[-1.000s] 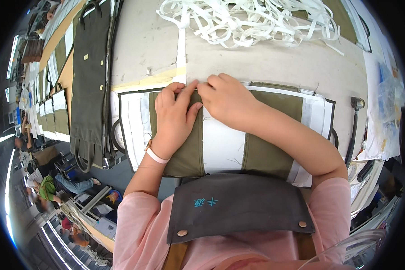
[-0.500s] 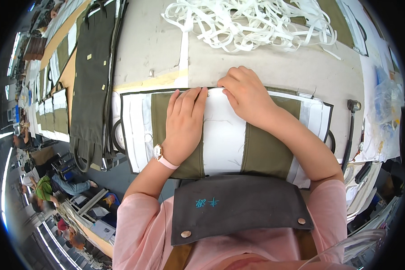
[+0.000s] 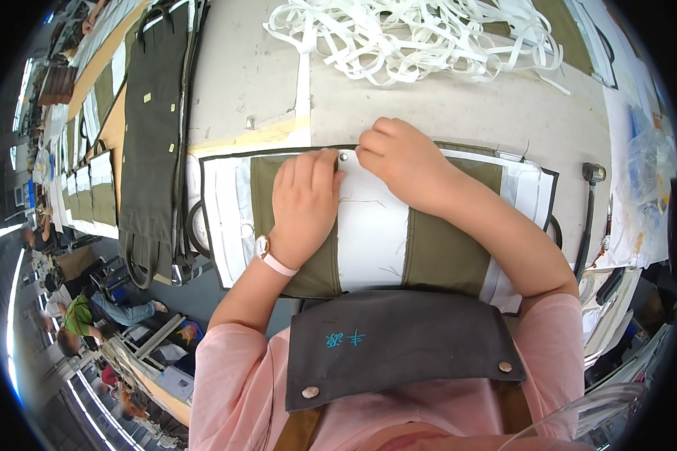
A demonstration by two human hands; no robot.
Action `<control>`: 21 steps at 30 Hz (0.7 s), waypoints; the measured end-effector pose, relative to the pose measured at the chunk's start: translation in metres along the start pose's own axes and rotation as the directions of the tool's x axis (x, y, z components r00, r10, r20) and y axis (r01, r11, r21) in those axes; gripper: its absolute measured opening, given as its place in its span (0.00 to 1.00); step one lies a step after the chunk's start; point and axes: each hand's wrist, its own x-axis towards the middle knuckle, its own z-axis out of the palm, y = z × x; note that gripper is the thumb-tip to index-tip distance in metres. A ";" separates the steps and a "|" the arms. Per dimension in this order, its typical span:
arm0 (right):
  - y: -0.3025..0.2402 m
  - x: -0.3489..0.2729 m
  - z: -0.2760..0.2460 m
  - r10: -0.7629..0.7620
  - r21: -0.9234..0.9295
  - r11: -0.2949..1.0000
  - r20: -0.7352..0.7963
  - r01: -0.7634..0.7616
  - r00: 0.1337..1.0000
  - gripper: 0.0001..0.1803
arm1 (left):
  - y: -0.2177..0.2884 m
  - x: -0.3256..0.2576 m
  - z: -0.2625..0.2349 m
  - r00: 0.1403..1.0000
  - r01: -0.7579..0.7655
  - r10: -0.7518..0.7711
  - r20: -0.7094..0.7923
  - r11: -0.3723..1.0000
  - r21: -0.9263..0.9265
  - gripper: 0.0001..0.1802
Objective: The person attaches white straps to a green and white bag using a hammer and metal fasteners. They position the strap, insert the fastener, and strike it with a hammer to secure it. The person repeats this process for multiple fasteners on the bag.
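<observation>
A sewn fabric panel (image 3: 370, 248), olive green and white with dark edging, lies flat before me. My left hand (image 3: 306, 194) rests on its left half, fingers bent together over the far edge and the thumb beside them. To the right, my right hand (image 3: 405, 159) is closed at the same edge, its fingertips curled under and partly hidden. Both hands appear to pinch the edging. Between them a small round metal snap (image 3: 344, 157) shows on the white strip. A dark loop handle (image 3: 195, 227) sticks out at the panel's left side.
Tangled white tape (image 3: 406, 41) is heaped at the back of the table (image 3: 241, 83). Long dark fabric pieces (image 3: 154, 128) lie at the left. A black-handled tool with a metal head (image 3: 590, 192) and a clear plastic bag (image 3: 643, 169) are on the right. People work at far left.
My left fingers, stretched out before, are now bent at the panel's edge. My right hand has shifted slightly left and closed more. The metal snap now shows more clearly between them.
</observation>
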 end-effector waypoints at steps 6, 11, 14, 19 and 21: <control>-0.010 -0.015 -0.014 0.121 -0.181 0.976 -0.024 -0.124 0.992 0.08 | -0.005 0.005 -0.001 0.994 -0.062 0.053 0.100 0.995 0.083 0.26; 0.005 -0.034 -0.021 0.285 0.077 0.958 -0.128 -0.276 0.950 0.10 | 0.023 0.006 0.003 0.993 -0.114 0.114 0.012 0.966 0.233 0.31; 0.009 -0.037 -0.024 0.253 0.090 0.965 -0.065 -0.247 0.965 0.10 | 0.023 0.004 0.013 0.998 -0.058 0.060 -0.019 0.992 0.111 0.30; -0.003 -0.037 -0.027 0.059 -0.269 0.961 0.011 -0.054 0.998 0.05 | 0.037 0.011 0.017 0.995 -0.094 0.095 -0.004 0.990 0.107 0.24; -0.012 -0.038 -0.021 0.042 -0.381 0.923 -0.018 -0.046 0.999 0.05 | 0.043 0.010 0.021 0.989 -0.139 0.146 -0.040 0.980 0.141 0.22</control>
